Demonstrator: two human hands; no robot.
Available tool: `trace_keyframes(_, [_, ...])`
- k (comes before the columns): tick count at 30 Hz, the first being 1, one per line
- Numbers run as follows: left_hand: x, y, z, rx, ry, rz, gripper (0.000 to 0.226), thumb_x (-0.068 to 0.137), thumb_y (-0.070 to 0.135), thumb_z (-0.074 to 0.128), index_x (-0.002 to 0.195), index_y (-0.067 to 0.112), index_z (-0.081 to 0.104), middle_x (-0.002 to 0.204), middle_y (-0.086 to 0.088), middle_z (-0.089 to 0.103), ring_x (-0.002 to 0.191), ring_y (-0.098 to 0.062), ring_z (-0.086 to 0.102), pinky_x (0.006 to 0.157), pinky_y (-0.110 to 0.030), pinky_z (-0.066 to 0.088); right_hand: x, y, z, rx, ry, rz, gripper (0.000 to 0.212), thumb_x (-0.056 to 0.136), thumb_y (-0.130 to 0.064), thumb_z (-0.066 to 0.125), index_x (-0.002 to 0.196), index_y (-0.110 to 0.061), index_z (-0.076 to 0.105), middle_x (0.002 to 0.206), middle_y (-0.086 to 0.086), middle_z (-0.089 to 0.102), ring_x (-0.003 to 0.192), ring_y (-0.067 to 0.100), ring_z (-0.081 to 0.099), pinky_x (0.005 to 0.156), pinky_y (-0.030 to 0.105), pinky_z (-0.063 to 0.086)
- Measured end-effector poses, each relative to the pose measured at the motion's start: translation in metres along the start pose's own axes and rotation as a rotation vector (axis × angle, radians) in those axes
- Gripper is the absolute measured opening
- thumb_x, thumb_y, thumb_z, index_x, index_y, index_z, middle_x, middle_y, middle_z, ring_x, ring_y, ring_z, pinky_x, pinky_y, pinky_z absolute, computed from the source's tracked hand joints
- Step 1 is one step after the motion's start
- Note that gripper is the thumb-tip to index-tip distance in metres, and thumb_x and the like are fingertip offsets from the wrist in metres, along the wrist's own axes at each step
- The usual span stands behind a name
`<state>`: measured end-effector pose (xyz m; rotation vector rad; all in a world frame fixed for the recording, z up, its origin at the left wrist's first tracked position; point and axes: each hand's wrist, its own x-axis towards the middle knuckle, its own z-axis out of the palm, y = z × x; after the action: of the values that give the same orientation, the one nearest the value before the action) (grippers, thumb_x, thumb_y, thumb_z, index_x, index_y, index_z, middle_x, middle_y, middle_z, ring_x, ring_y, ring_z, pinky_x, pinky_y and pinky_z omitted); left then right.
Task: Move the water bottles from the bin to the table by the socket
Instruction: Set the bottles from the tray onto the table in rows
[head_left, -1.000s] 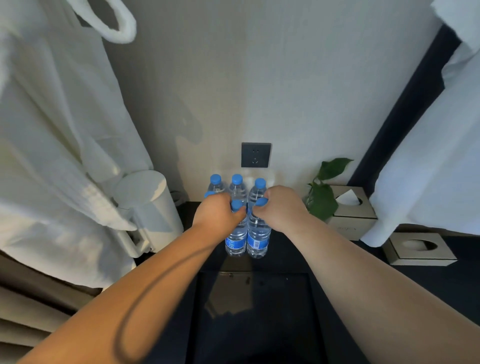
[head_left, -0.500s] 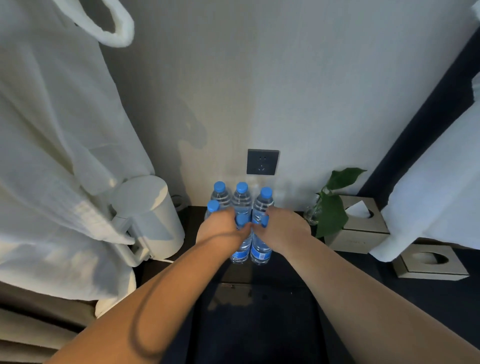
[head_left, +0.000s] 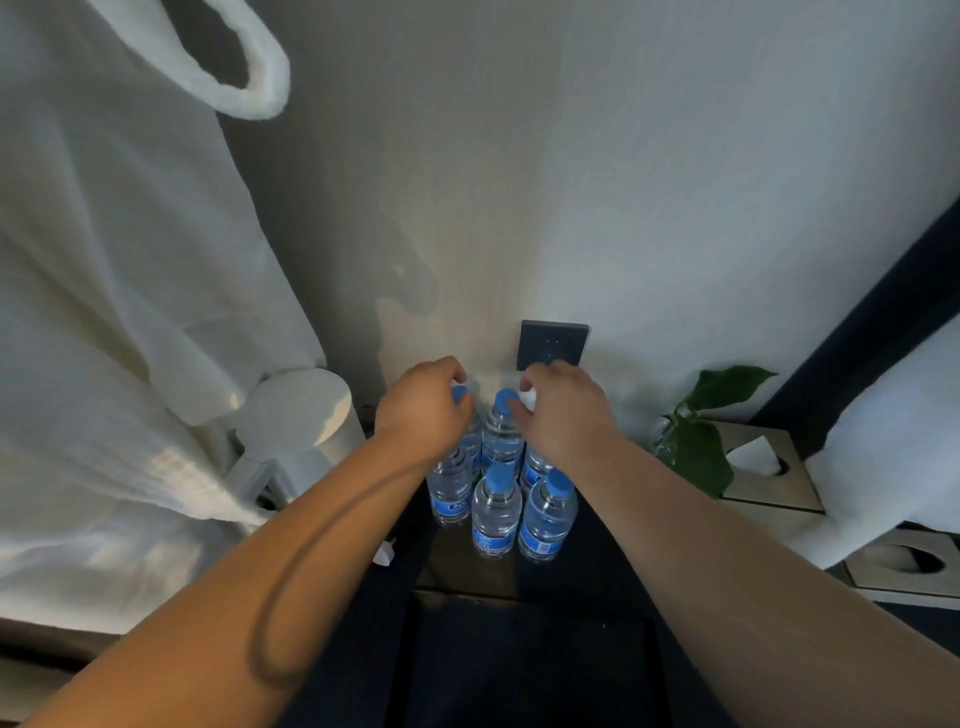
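Keep your left hand (head_left: 423, 410) and right hand (head_left: 563, 410) pinching the back-row caps, nudging those water bottles (head_left: 498, 467) toward twelve o'clock under the socket (head_left: 555, 344).

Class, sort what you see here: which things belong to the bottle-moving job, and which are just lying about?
Job:
water bottles
dark table
socket
left hand
right hand

Lying about:
white kettle
plant
tissue box
hanging robe
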<state>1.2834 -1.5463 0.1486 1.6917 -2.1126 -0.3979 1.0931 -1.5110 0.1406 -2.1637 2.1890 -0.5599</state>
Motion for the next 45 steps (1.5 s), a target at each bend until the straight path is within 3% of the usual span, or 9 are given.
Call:
trace_keyframes(4, [0.018, -0.001, 0.002, 0.044, -0.117, -0.023, 0.042, 0.094, 0.035, 0.065, 0.135, 0.026, 0.062, 0.121, -0.008, 0.065, 0.107, -0.03, 0.064, 0.079, -0.035, 0.049, 0.021, -0.004, 0.013, -0.189, -0.187, -0.025, 0.038, 0.095, -0.057, 0.057, 0.118, -0.028, 0.067, 0.11, 0.0, 0.07, 0.111, 0.028, 0.058, 0.088, 0.041, 0.041])
trace_keyframes(6, [0.026, 0.001, 0.003, 0.105, -0.206, -0.054, 0.04, 0.095, 0.035, 0.066, 0.131, 0.02, 0.066, 0.123, -0.008, 0.067, 0.112, -0.031, 0.064, 0.086, -0.036, 0.05, 0.028, -0.002, 0.016, -0.215, -0.259, -0.043, 0.035, 0.096, -0.057, 0.056, 0.114, -0.028, 0.065, 0.107, -0.003, 0.07, 0.11, 0.027, 0.059, 0.087, 0.041, 0.037])
trace_keyframes(8, [0.031, 0.005, 0.004, 0.145, -0.282, -0.07, 0.031, 0.095, 0.032, 0.066, 0.12, 0.014, 0.072, 0.117, -0.011, 0.07, 0.108, -0.03, 0.065, 0.086, -0.036, 0.05, 0.035, 0.0, 0.017, -0.203, -0.296, -0.052, 0.032, 0.096, -0.055, 0.057, 0.113, -0.029, 0.065, 0.105, -0.003, 0.07, 0.108, 0.027, 0.061, 0.088, 0.041, 0.036])
trace_keyframes(13, [0.046, 0.014, 0.006, 0.198, -0.39, -0.127, 0.031, 0.096, 0.029, 0.067, 0.115, 0.006, 0.072, 0.114, -0.015, 0.07, 0.103, -0.03, 0.065, 0.083, -0.033, 0.048, 0.048, 0.003, 0.018, -0.151, -0.319, -0.037, 0.02, 0.097, -0.046, 0.059, 0.104, -0.028, 0.063, 0.1, -0.003, 0.07, 0.1, 0.024, 0.065, 0.089, 0.04, 0.039])
trace_keyframes(21, [0.05, 0.009, 0.012, 0.207, -0.36, -0.067, 0.024, 0.095, 0.025, 0.064, 0.116, 0.014, 0.07, 0.108, -0.011, 0.069, 0.091, -0.024, 0.061, 0.074, -0.03, 0.044, 0.052, 0.004, 0.021, -0.123, -0.37, -0.036, 0.021, 0.096, -0.046, 0.063, 0.1, -0.026, 0.057, 0.096, -0.004, 0.062, 0.1, 0.023, 0.063, 0.085, 0.038, 0.035])
trace_keyframes(29, [0.054, -0.002, 0.004, 0.231, -0.442, 0.097, 0.04, 0.099, 0.021, 0.062, 0.139, 0.021, 0.061, 0.128, -0.015, 0.057, 0.113, -0.033, 0.059, 0.089, -0.032, 0.046, 0.038, -0.004, 0.02, -0.124, -0.345, -0.038, 0.023, 0.096, -0.045, 0.06, 0.096, -0.027, 0.047, 0.09, -0.006, 0.056, 0.099, 0.024, 0.064, 0.083, 0.035, 0.035])
trace_keyframes(35, [0.054, -0.002, 0.005, 0.252, -0.408, 0.103, 0.037, 0.098, 0.015, 0.063, 0.135, 0.015, 0.058, 0.124, -0.013, 0.059, 0.109, -0.03, 0.06, 0.081, -0.03, 0.042, 0.04, -0.008, 0.018, -0.179, -0.35, -0.011, 0.02, 0.099, -0.041, 0.06, 0.097, -0.026, 0.047, 0.104, -0.002, 0.068, 0.102, 0.023, 0.065, 0.089, 0.038, 0.038])
trace_keyframes(40, [0.051, -0.001, 0.003, 0.262, -0.392, 0.08, 0.026, 0.096, 0.013, 0.064, 0.121, 0.012, 0.061, 0.11, -0.011, 0.061, 0.1, -0.029, 0.062, 0.076, -0.033, 0.045, 0.039, -0.008, 0.017, -0.177, -0.36, 0.012, 0.018, 0.098, -0.039, 0.062, 0.098, -0.026, 0.048, 0.094, -0.006, 0.058, 0.101, 0.022, 0.064, 0.085, 0.036, 0.034])
trace_keyframes(45, [0.045, -0.007, 0.002, 0.283, -0.419, 0.121, 0.037, 0.092, 0.006, 0.064, 0.127, 0.016, 0.06, 0.114, -0.011, 0.054, 0.091, -0.025, 0.055, 0.074, -0.033, 0.045, 0.034, -0.01, 0.021, -0.131, -0.342, 0.002, 0.02, 0.099, -0.04, 0.061, 0.098, -0.025, 0.046, 0.094, -0.004, 0.06, 0.1, 0.024, 0.064, 0.089, 0.039, 0.035])
